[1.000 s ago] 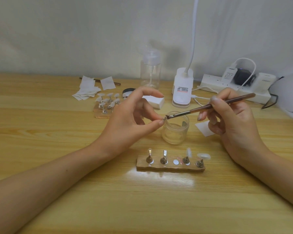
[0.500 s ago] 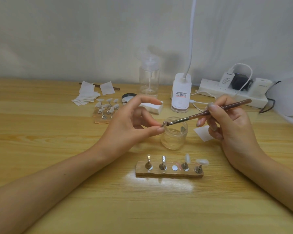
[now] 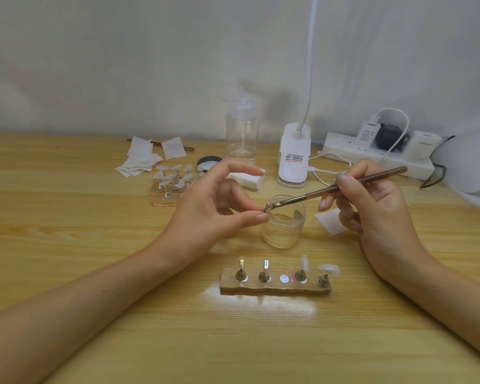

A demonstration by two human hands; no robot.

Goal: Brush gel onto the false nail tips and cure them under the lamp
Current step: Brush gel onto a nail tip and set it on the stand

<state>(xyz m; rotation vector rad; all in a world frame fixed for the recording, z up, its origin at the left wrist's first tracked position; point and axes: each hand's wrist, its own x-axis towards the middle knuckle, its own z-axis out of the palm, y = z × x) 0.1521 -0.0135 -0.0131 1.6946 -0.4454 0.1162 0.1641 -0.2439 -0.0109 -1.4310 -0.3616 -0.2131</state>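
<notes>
My left hand (image 3: 205, 214) pinched one false nail tip (image 3: 267, 208) between thumb and fingertip. My right hand (image 3: 372, 206) gripped the brush (image 3: 344, 185), its bristles touching that tip just above an open glass jar (image 3: 283, 231). Coating looked under way. Curing seemed not begun, and the white dome (image 3: 471, 167) I took for the lamp sat well beyond my right hand. Below both hands, a wooden block (image 3: 275, 288) carried four metal stands and one bare spot. Behind my left hand, a second rack (image 3: 164, 200) held more tips, too crowded to count.
</notes>
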